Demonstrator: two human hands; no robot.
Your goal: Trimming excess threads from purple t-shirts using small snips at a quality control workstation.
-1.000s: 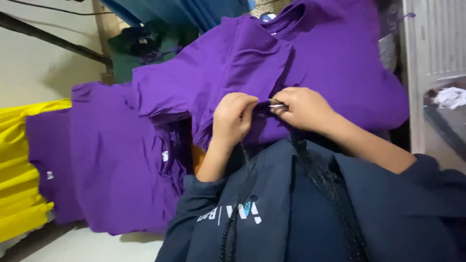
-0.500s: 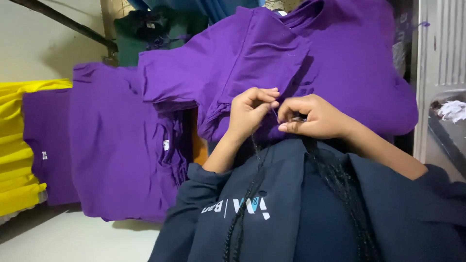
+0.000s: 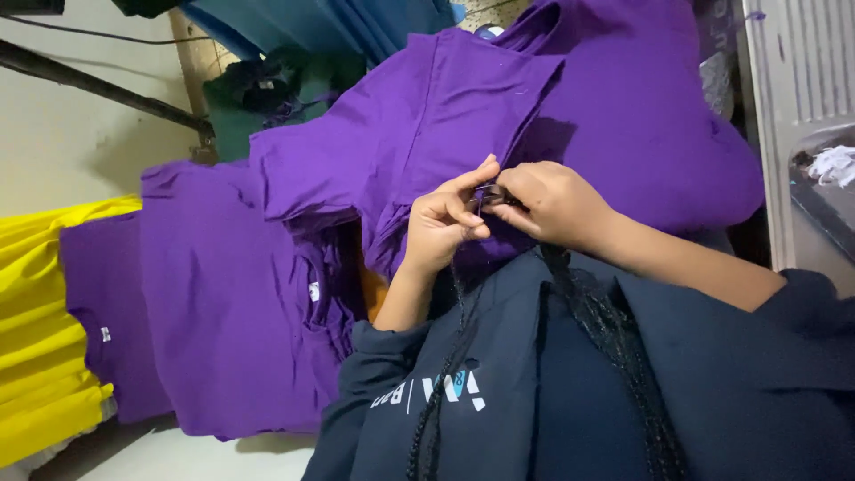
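A: Two hands meet over a purple shirt [image 3: 570, 125] draped across a heap of cloth; what holds what?

B: The left hand [image 3: 443, 223] pinches a fold of the shirt between thumb and fingers; the right hand [image 3: 552, 203] is clenched on a small dark tool [image 3: 492, 195], snips by the look of it, though it is too hidden to be sure; both meet at the shirt's lower edge, just above the dark sleeves.

A: How would the cloth handle?

B: Light, soft and limp, by its folds; it should bunch and slide unless pinched close to the seam; a hem or seam edge looks the surest hold.

A: And the room about it?

B: Tight; more purple shirts [image 3: 232, 294] lie at left, touching yellow cloth [image 3: 40, 338] beyond them; blue fabric [image 3: 356, 22] hangs at the top; a pale ribbed panel [image 3: 797, 80] bounds the right side; the only open strip is pale floor [image 3: 205, 459] at lower left.
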